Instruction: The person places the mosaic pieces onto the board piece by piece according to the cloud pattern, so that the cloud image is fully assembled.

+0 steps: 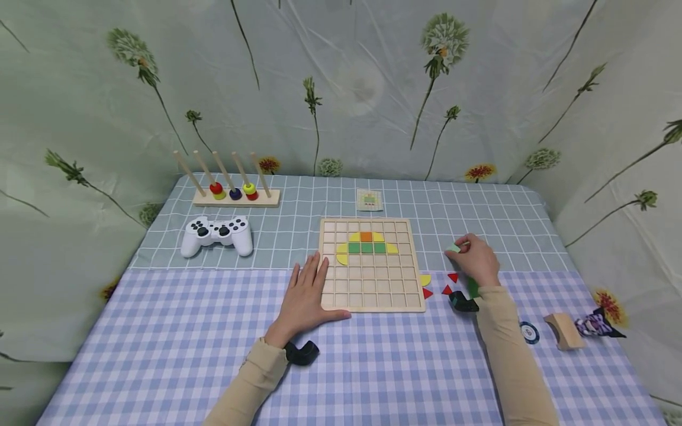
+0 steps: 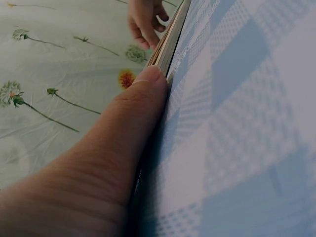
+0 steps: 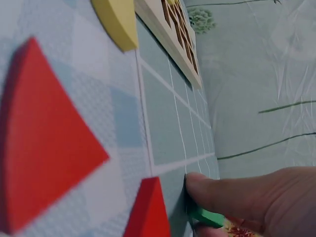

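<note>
Head view: the left hand (image 1: 305, 296) lies flat on the bench (image 1: 160, 331), fingers straight and spread, its grip holding nothing, thumb against the left edge of the wooden board (image 1: 371, 264). The right hand (image 1: 476, 260), right of the board, pinches one light green tile (image 1: 453, 248) just above the bench. On the board sit one orange tile (image 1: 366, 236), three green tiles (image 1: 366, 248) and four yellow pieces around them. Beside the board's right edge lie one yellow piece (image 1: 425, 279) and three red triangles (image 1: 446, 284). At the back stand one five-peg rack (image 1: 234, 188), one white controller (image 1: 216, 235) and one card (image 1: 369, 200).
</note>
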Available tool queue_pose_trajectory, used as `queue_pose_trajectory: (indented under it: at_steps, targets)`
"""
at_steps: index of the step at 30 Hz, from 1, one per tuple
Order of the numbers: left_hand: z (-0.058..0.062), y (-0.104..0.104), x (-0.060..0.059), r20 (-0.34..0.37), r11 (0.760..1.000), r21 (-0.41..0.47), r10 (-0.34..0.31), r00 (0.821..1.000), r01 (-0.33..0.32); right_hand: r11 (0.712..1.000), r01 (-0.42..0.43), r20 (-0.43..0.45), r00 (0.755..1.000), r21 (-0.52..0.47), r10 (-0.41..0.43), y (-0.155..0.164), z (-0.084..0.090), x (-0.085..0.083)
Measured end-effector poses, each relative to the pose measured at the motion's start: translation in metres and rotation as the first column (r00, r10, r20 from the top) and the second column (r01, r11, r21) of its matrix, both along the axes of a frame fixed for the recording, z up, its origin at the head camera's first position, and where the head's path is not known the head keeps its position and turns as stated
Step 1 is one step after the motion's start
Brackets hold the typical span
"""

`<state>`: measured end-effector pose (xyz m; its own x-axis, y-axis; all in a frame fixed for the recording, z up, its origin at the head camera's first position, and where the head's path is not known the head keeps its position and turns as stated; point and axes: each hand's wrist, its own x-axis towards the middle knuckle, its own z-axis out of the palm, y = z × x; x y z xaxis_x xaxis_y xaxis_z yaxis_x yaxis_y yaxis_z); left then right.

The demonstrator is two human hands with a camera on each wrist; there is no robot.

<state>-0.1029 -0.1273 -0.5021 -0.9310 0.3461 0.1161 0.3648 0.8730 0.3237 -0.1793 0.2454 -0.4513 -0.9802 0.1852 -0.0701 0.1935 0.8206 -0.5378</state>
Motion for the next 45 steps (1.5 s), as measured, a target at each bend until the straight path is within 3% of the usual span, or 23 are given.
queue_pose_trajectory:
  at_steps: [8,12,19,29,45]
  targets:
    - [0.000,0.000,0.000,0.001,1.000,0.001,-0.001,1.000,0.001,1.000,-0.019,-0.085,0.996,-0.024,0.017,-0.010,-0.001,0.006]
    - [0.000,0.000,0.000,-0.004,1.000,-0.007,0.002,1.000,-0.002,0.994,-0.084,-0.126,0.989,-0.070,0.075,-0.025,-0.002,0.010]
    - [0.000,0.001,0.000,0.010,1.000,-0.007,0.005,1.000,-0.005,0.926,-0.297,-0.148,0.952,-0.231,0.268,-0.062,-0.003,0.009]
    - [0.002,0.001,0.001,0.013,1.000,-0.010,-0.001,1.000,0.001,0.864,-0.411,-0.169,0.911,-0.291,0.376,-0.119,-0.001,0.005]
    - [0.003,0.002,0.000,-0.014,1.000,-0.008,-0.006,1.000,0.006,0.876,-0.443,-0.107,0.896,-0.191,0.430,-0.163,-0.003,-0.001]
